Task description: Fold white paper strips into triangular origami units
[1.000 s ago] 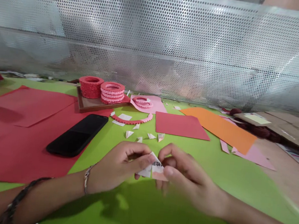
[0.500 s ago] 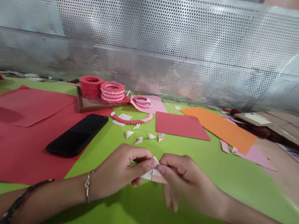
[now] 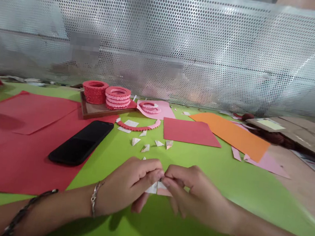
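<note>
In the head view, the left hand (image 3: 128,185) and the right hand (image 3: 194,198) met at the near middle of the scene, their fingertips almost touching. Each was pinched between thumb and forefinger on one small folded paper (image 3: 164,190), which they held between them, above the green table (image 3: 262,200). Its upper part was covered by the fingers; the lower edge showed below them, white on the left and pale orange on the right, with a line between. A silver bracelet (image 3: 94,198) and a dark braided band (image 3: 23,210) circled the left arm.

Just beyond the hands lay several small paper triangles (image 3: 145,148), and farther on a jagged red and pink arc (image 3: 137,128). To the left, a black phone (image 3: 82,143) rested on a large red sheet (image 3: 46,169). Beyond it, a brown tray (image 3: 89,113) carried a red ring stack (image 3: 94,95) and, to its right, a mostly pink ring stack (image 3: 117,101). Right of the arc lay a red rectangle of paper (image 3: 191,132), then an orange sheet (image 3: 232,136). A perforated metal panel (image 3: 167,32) stood along the far side.
</note>
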Motion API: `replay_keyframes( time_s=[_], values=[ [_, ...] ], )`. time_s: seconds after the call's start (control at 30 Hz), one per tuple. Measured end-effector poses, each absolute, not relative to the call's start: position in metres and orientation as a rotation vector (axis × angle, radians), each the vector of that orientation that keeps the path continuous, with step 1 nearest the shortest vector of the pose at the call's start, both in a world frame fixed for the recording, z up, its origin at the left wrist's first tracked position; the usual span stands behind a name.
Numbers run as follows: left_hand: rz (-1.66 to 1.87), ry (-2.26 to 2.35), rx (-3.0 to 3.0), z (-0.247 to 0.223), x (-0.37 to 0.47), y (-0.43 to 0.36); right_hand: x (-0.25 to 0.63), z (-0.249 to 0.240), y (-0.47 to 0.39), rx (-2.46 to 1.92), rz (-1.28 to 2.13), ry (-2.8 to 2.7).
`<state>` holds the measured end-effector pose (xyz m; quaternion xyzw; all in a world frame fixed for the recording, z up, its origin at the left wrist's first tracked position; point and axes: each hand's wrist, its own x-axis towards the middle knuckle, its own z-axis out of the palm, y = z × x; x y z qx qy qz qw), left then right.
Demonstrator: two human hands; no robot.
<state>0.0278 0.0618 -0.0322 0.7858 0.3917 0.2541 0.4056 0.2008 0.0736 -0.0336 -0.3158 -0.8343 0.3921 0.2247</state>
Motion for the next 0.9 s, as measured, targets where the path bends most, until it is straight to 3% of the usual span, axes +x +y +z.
replay_keyframes(
  time_s=[0.23,0.3,0.43,0.57,0.7,0.9],
  values=[
    [0.645,1.029,1.866,-0.031,0.028,0.061,0.201,-0.033,0.073,-0.835,1.078,-2.374],
    [0.654,1.033,1.822,-0.031,0.028,0.061,0.202,-0.033,0.075,-0.800,0.797,-2.454],
    [0.658,1.003,1.657,-0.030,0.028,0.062,0.208,-0.029,0.083,-0.479,-0.208,-2.539],
    [0.620,0.960,1.562,-0.032,0.028,0.065,0.212,-0.025,0.085,-0.266,-0.572,-2.420],
    [0.568,0.948,1.556,-0.031,0.029,0.067,0.211,-0.024,0.081,-0.273,-0.400,-2.438],
    [0.734,0.892,1.863,-0.033,0.025,0.067,0.203,-0.025,0.080,-0.811,0.669,-2.116]
  ],
)
